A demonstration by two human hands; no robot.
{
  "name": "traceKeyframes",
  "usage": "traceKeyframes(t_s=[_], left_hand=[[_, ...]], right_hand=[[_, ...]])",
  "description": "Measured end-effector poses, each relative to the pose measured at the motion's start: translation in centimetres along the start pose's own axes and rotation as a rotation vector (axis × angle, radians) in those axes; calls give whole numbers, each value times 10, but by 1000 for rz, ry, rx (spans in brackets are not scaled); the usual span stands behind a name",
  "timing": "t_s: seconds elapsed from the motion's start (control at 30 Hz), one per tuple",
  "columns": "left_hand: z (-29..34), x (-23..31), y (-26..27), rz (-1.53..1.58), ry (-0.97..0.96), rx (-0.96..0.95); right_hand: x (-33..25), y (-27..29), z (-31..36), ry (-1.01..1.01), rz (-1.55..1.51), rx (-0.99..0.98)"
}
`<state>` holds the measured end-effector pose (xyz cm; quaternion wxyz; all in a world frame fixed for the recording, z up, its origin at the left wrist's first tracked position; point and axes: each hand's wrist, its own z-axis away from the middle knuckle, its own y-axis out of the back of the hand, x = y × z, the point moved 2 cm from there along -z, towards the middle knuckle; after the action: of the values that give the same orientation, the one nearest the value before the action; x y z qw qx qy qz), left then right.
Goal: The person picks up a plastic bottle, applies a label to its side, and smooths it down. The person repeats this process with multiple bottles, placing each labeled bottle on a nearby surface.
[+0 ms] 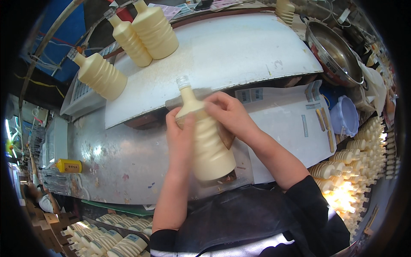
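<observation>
Setup: grey metal worktop, stained and flecked with scraps, white raised board along its far side. Three cream ribbed plastic bottles stand at the board's left end. White sheet covers the worktop's right part, with small grey-blue labels and narrow wooden sticks on it.

Room: silver metal pan past the board's right end, pale plastic bucket just off the sheet's right edge. Many more cream bottles banked off the near right corner; labelled bottles below the near left edge. Yellow container at the left edge. Another person in the background, lower left.

Hands: both on one large cream ribbed bottle, tilted, base toward the near edge, neck pointing away. Left hand, slightly blurred, is closed on its left shoulder. Right hand has bent fingertips at the right shoulder; can't tell if gripping or just pressing. Forearms spread, elbows toward the near edge.

Clearances: neck overlaps the board's near edge in view. Brown block close on the bottle's right, sheet beyond it. Leftward, metal runs from the left forearm to the yellow container.
</observation>
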<state>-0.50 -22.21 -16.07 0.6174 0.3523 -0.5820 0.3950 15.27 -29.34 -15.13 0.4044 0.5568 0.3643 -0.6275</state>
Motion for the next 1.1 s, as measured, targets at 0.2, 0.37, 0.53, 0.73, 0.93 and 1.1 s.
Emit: traceKeyframes(t_s=[0.2,0.37,0.53,0.73,0.93,1.1], left_hand=[[1,1,0,21,11,-10],[1,2,0,36,9,-9],[1,2,0,45,13,-12],[1,1,0,48,1,-19],[0,-1,3,77,5,-16],[-2,-5,3,48,-15,-5]], right_hand=[[-3,0,2,-22,-18,-6],[-1,0,1,3,9,2],[1,1,0,17,17,-1],[-2,1,1,15,15,-1],[-6,29,-1,62,-90,10],[-39,25,18,104,-196,188]])
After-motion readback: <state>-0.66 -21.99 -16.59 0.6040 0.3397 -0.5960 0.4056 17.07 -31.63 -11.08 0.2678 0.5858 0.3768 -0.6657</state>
